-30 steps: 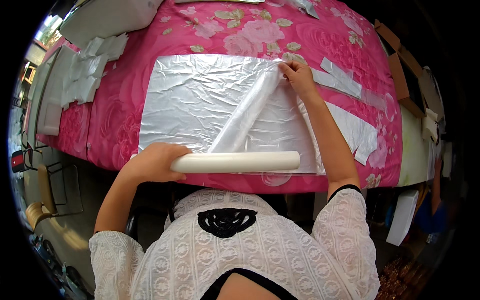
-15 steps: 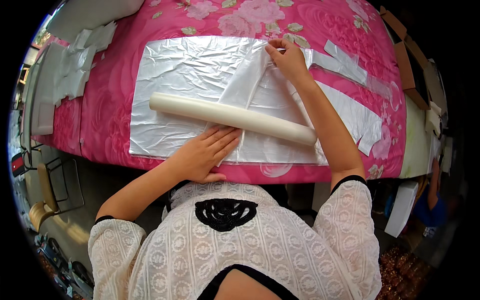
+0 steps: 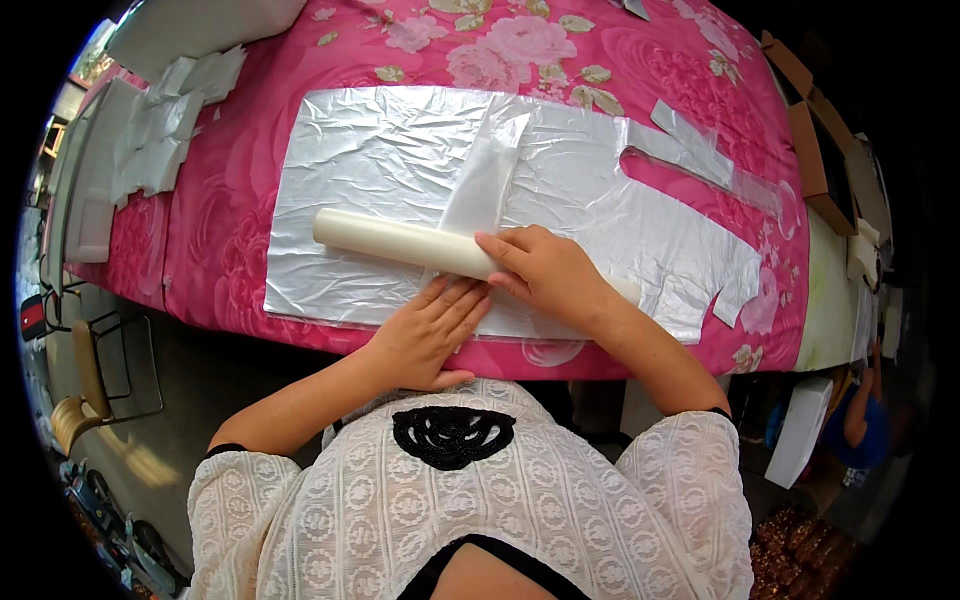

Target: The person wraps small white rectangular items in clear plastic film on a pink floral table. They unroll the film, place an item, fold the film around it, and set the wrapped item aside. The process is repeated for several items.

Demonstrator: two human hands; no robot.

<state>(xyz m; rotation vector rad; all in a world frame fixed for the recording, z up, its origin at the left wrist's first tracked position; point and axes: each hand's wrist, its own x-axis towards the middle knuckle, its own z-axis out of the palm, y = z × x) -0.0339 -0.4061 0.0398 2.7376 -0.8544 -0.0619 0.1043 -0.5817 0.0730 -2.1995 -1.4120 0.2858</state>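
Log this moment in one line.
Left hand: on crinkled silvery plastic sheet | Right hand: on smooth white cylindrical roll | Beneath: pink floral tablecloth

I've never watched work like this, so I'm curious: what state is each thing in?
White roll: lying slantwise across the silvery plastic.
Silvery plastic: spread out, creased.
Pale plastic strip: slanted, partly covered by the roll.
Left hand: open, palm down.
Right hand: bent over the roll; firmness of grip unclear.
Pink tablecloth: spread out.
Brown box: open.
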